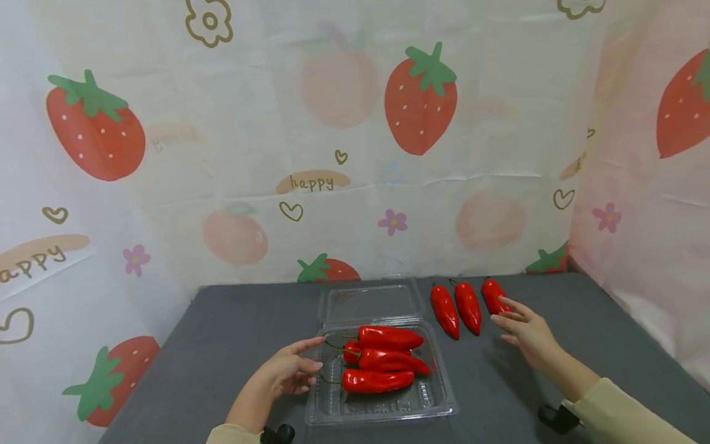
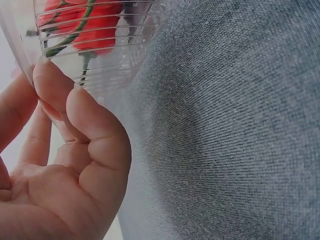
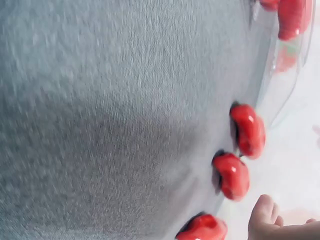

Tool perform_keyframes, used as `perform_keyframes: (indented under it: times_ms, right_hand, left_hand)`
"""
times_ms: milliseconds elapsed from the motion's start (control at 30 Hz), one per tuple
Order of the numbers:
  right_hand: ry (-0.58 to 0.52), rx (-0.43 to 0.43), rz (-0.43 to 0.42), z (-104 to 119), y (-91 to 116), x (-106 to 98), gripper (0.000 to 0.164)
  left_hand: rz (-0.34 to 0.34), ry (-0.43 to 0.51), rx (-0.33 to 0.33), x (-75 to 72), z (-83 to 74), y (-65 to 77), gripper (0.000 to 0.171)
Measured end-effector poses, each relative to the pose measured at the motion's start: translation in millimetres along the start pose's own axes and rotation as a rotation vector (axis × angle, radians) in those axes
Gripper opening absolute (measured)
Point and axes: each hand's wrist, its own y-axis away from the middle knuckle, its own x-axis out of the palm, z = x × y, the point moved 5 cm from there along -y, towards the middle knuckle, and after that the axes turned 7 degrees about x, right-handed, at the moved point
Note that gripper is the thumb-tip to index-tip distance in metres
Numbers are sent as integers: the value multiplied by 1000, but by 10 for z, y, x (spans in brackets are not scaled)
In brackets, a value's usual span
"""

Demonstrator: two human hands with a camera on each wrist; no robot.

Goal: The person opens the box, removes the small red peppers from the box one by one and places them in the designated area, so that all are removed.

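A clear plastic clamshell box [image 1: 383, 410] lies on the table with several long red chili peppers [image 1: 378, 381] in it, their thin green stems toward the left. At its left rim is my left hand [image 1: 285, 371], index finger stretched to the edge and the other fingers loosely bent. The left wrist view shows those fingertips [image 2: 50, 75] against the ribbed wall. My right hand [image 1: 529, 336] hovers with spread fingers by the rightmost loose pepper [image 1: 492, 296], overlapping its lower end. Two more loose peppers, one in the middle [image 1: 468, 308] and one at the left [image 1: 445, 311], lie beside it.
The box's lid [image 1: 373, 303] is folded back flat behind it. A grey cloth covers the table [image 1: 244, 327]. A strawberry-print curtain [image 1: 344, 142] hangs along the back and both sides.
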Motion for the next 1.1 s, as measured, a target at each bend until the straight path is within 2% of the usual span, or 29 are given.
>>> perform_keyframes:
  times_ms: [200, 400, 633, 800, 1100]
  right_hand:
    - [-30, -49, 21, 34, 95, 114, 69]
    - [-57, -115, 84, 73, 192, 269, 63]
    - [-93, -133, 139, 112, 271, 413, 63]
    - [-118, -141, 204, 135, 315, 526, 61]
    - [-136, -159, 293, 162, 383, 661, 58]
  left_hand:
    - [-5, -2, -8, 4, -1, 6, 60]
    - [-10, -4, -5, 0, -5, 11, 60]
    - [-10, -1, -8, 3, -3, 5, 60]
    - [26, 21, -18, -2, -3, -5, 60]
    - [-5, 11, -11, 11, -24, 27, 60]
